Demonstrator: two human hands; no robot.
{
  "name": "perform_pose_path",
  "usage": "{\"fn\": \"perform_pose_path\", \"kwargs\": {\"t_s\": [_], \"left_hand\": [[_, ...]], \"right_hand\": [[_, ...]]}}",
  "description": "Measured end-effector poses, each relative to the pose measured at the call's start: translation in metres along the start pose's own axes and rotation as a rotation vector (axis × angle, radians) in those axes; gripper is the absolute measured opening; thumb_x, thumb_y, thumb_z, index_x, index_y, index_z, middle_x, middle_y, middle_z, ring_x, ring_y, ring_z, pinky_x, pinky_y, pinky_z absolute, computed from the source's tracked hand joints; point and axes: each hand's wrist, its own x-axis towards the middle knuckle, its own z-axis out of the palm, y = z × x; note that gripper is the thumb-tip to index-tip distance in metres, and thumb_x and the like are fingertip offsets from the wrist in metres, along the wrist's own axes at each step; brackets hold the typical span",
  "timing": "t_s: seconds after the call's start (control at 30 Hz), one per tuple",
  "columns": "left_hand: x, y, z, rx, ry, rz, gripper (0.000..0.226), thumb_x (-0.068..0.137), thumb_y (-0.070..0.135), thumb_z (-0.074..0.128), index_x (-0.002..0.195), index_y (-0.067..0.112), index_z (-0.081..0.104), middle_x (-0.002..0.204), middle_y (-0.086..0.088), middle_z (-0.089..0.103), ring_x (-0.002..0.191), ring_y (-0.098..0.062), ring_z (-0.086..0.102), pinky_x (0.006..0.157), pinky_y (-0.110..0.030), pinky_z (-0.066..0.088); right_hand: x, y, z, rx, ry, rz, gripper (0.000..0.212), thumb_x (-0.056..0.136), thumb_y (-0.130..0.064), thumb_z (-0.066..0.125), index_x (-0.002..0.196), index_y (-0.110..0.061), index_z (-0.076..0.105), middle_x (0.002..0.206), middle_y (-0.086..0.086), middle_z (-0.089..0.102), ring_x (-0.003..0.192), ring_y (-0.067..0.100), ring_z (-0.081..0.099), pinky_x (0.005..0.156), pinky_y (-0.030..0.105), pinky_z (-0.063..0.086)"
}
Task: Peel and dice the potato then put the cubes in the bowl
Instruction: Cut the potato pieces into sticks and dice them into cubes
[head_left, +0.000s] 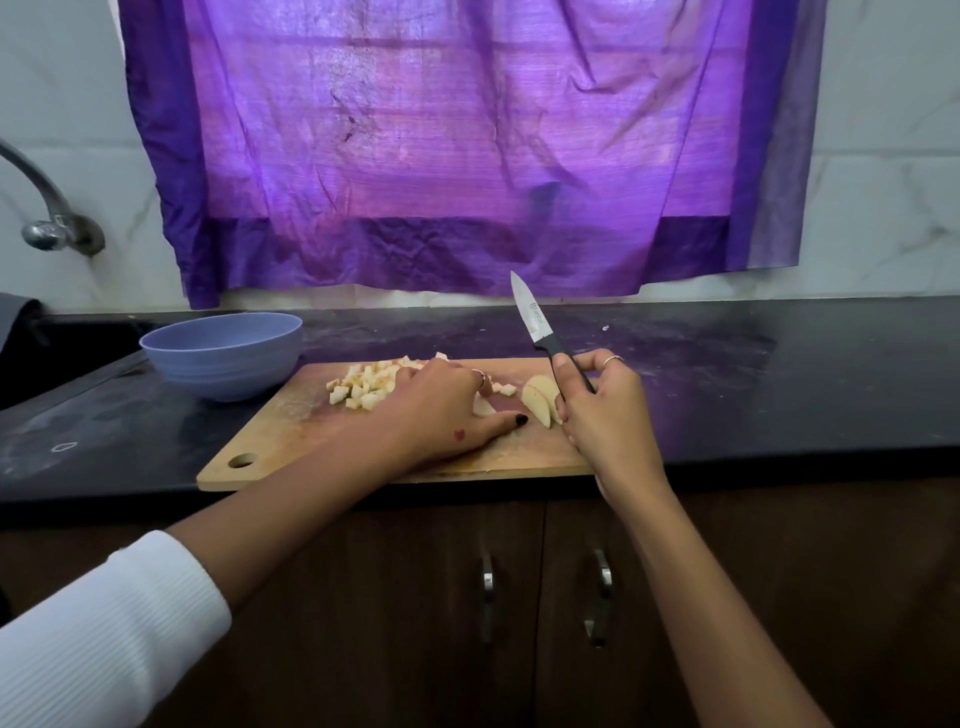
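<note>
A wooden cutting board (291, 441) lies on the black counter. A pile of pale potato cubes (363, 387) sits on its far left part. My left hand (441, 410) rests over the board's middle, thumb stretched toward a small potato piece (483, 406) under its fingers. Peeled potato slices (540, 400) lie just right of it. My right hand (602, 415) grips the black handle of a small knife (532, 317), blade raised and pointing up and away. An empty blue bowl (223, 353) stands left of the board.
A metal tap (52, 218) and the sink edge are at the far left. A purple curtain (467, 156) hangs behind the counter. The black counter (779, 389) stretches to the right. Cabinet doors with metal handles (602, 597) are below.
</note>
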Motion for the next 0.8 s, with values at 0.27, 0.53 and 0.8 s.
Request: {"fn": "perform_pose_path", "kwargs": {"t_s": [0.27,0.53,0.8], "left_hand": [[0.001,0.001,-0.004,-0.149,-0.057,-0.025,0.059,0.082,0.066,0.055,0.122,0.022,0.056,0.118,0.002,0.062,0.116,-0.021,0.052,0.099,-0.049,0.041],[-0.04,0.011,-0.017,0.008,-0.157,0.126,0.074,0.078,0.077,0.037,0.125,0.023,0.053,0.129,0.009,0.044,0.131,-0.011,0.03,0.116,-0.055,0.009],[-0.056,0.021,-0.018,0.134,-0.069,0.174,0.049,0.092,0.06,0.037,0.127,0.029,0.052,0.126,0.008,0.05,0.122,-0.011,0.046,0.114,-0.051,0.018]], "right_hand": [[0.0,0.001,0.0,-0.006,0.003,0.003,0.02,0.095,-0.036,0.054,0.086,-0.018,0.057,0.068,-0.001,0.059,0.056,0.009,0.049,0.053,0.026,0.035],[-0.001,-0.001,0.0,-0.033,0.004,-0.008,0.02,0.095,-0.035,0.054,0.084,-0.018,0.056,0.066,0.0,0.06,0.055,0.011,0.049,0.054,0.028,0.036],[-0.004,-0.004,0.0,-0.058,0.002,0.003,0.021,0.095,-0.036,0.054,0.085,-0.018,0.057,0.067,0.001,0.06,0.057,0.012,0.049,0.056,0.031,0.037]]}}
